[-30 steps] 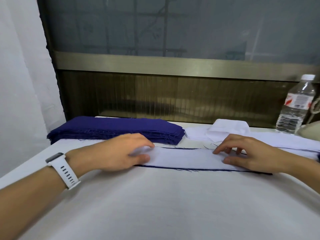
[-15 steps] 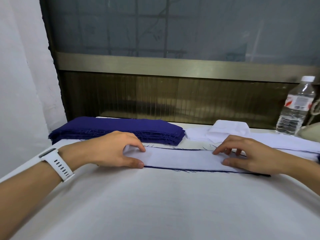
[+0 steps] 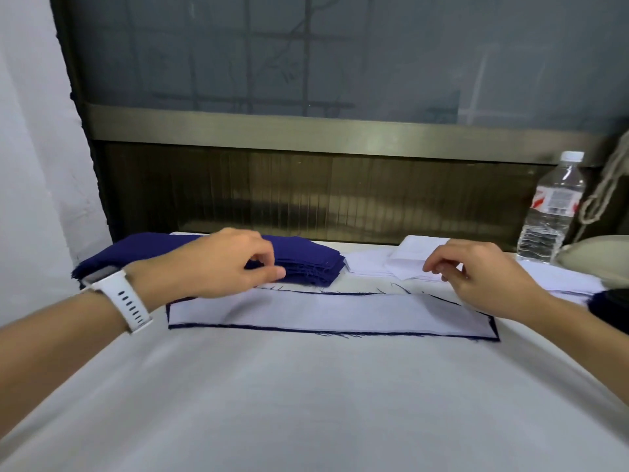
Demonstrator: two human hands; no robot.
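A long white fabric strip (image 3: 326, 311) lies flat across the table on top of a navy strip, whose dark frayed edge shows all around it. My left hand (image 3: 224, 264), with a white watch on the wrist, hovers above the strip's left end in front of the navy stack (image 3: 306, 264). Its fingers are loosely curled and I see nothing between them. My right hand (image 3: 476, 274) hovers over the strip's right end near the white fabric pile (image 3: 408, 260), fingers loosely curled and holding nothing.
The table is covered by a white cloth (image 3: 306, 403). A clear water bottle (image 3: 551, 216) stands at the back right beside a beige rounded object (image 3: 595, 253) and a hanging rope (image 3: 606, 192). A dark window panel runs behind the table.
Both hands have lifted off the white strip and moved back toward the piles. The strip stays flat on the table, now fully uncovered.
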